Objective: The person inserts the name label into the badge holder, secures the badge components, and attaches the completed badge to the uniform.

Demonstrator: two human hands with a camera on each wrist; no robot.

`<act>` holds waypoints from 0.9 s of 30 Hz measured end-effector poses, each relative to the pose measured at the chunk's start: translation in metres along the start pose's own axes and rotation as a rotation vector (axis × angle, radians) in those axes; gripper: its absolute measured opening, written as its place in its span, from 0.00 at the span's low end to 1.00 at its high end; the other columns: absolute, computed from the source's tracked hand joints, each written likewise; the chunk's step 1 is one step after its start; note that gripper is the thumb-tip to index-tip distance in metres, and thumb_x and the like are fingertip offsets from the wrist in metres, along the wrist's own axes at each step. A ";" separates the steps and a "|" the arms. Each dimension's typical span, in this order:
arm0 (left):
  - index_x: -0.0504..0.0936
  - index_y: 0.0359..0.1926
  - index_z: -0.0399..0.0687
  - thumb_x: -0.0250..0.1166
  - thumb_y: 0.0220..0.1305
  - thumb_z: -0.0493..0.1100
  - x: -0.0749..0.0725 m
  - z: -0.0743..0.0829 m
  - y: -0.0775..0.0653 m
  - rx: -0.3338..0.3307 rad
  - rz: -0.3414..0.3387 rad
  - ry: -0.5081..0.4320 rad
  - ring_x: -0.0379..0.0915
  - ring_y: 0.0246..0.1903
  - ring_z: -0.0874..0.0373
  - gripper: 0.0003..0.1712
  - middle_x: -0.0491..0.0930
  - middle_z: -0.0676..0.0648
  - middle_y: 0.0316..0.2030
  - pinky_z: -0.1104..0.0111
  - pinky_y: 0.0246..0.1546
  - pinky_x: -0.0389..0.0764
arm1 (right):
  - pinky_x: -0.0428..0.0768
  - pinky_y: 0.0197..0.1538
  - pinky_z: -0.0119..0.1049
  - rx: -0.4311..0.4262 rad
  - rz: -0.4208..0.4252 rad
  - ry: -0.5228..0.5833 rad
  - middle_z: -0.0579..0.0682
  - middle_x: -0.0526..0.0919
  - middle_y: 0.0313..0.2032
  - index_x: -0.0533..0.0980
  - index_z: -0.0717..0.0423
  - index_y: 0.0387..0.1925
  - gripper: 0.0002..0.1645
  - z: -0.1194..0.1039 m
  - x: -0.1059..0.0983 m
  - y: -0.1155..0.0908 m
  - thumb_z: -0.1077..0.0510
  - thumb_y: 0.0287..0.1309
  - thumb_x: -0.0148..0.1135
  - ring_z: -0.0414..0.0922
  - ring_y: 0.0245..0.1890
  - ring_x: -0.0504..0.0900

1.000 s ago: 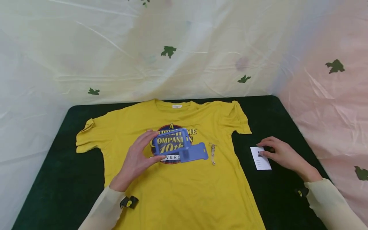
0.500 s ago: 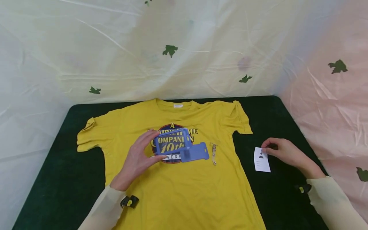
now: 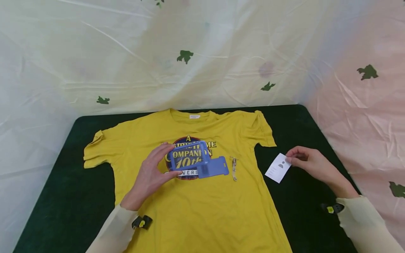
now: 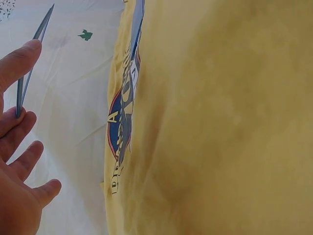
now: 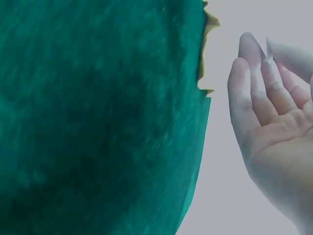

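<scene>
In the head view my left hand (image 3: 148, 177) grips a blue badge holder (image 3: 216, 167) by its left end, thumb below and fingers above. Its clear window frame and a slid-out blue panel hang over the shirt's print. The left wrist view shows the holder (image 4: 20, 95) nearly edge-on between thumb and fingertips. My right hand (image 3: 311, 167) pinches a white ID card (image 3: 276, 171) by its upper right corner, over the dark table right of the shirt. The card bears a small person icon and is tilted. A small clip on a clear strap (image 3: 234, 170) lies on the shirt.
A yellow T-shirt (image 3: 196, 218) with a round printed logo is spread over the dark green table (image 3: 60, 196). Pale curtains (image 3: 126, 63) with green leaf-like patches hang behind and at both sides. A small dark device (image 3: 142, 222) is worn at my left wrist.
My right hand has lifted the card from the table and turned it, its free end swinging left toward the shirt. The left hand and badge holder have stayed nearly still.
</scene>
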State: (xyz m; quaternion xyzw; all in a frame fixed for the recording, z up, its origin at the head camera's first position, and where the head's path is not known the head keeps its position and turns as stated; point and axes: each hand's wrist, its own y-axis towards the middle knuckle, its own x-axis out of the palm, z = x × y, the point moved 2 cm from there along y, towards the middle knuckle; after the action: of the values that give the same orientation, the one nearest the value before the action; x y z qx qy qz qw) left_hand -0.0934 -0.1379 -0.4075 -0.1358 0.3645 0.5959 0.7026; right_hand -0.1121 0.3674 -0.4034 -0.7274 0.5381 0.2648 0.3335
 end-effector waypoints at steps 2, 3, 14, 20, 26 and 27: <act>0.70 0.67 0.56 0.78 0.46 0.55 0.000 0.000 0.000 0.004 0.004 -0.003 0.58 0.67 0.49 0.46 0.66 0.48 0.67 0.43 0.61 0.64 | 0.78 0.42 0.30 -0.006 0.025 0.007 0.51 0.81 0.43 0.75 0.51 0.48 0.20 -0.006 0.001 0.000 0.43 0.63 0.61 0.49 0.39 0.77; 0.70 0.67 0.57 0.78 0.46 0.55 0.000 0.000 -0.001 0.004 0.004 -0.002 0.58 0.67 0.49 0.46 0.66 0.49 0.67 0.43 0.61 0.64 | 0.78 0.42 0.30 -0.009 0.035 0.014 0.51 0.81 0.43 0.75 0.51 0.48 0.20 -0.010 0.002 -0.001 0.43 0.63 0.61 0.49 0.39 0.77; 0.71 0.66 0.57 0.78 0.46 0.55 -0.001 0.000 -0.002 0.025 0.016 -0.006 0.58 0.67 0.50 0.45 0.66 0.49 0.67 0.44 0.61 0.64 | 0.79 0.41 0.29 -0.103 0.098 0.114 0.50 0.81 0.44 0.76 0.49 0.48 0.14 -0.036 0.013 0.001 0.48 0.65 0.61 0.48 0.37 0.79; 0.71 0.66 0.56 0.78 0.46 0.55 0.000 0.000 -0.002 0.019 0.013 -0.005 0.58 0.67 0.51 0.45 0.66 0.50 0.66 0.45 0.62 0.64 | 0.77 0.41 0.28 -0.113 0.131 0.120 0.47 0.82 0.45 0.80 0.47 0.49 0.15 -0.051 0.019 0.003 0.47 0.65 0.60 0.47 0.39 0.78; 0.71 0.66 0.53 0.78 0.46 0.55 0.001 0.002 -0.001 0.022 0.014 -0.005 0.58 0.67 0.50 0.46 0.66 0.48 0.66 0.44 0.61 0.64 | 0.77 0.43 0.30 -0.075 0.152 0.201 0.47 0.82 0.46 0.81 0.47 0.49 0.18 -0.064 0.027 0.007 0.44 0.63 0.61 0.46 0.40 0.77; 0.71 0.66 0.53 0.78 0.46 0.55 0.000 0.002 -0.001 0.024 0.013 -0.005 0.58 0.67 0.49 0.46 0.66 0.48 0.67 0.44 0.61 0.64 | 0.77 0.43 0.29 -0.082 0.150 0.208 0.47 0.82 0.47 0.81 0.47 0.50 0.18 -0.066 0.028 0.007 0.45 0.64 0.61 0.46 0.40 0.76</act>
State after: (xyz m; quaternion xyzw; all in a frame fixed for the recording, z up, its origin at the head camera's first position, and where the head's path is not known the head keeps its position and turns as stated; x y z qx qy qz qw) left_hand -0.0916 -0.1367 -0.4068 -0.1235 0.3706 0.5965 0.7011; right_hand -0.1095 0.2981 -0.3832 -0.7218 0.6113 0.2338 0.2250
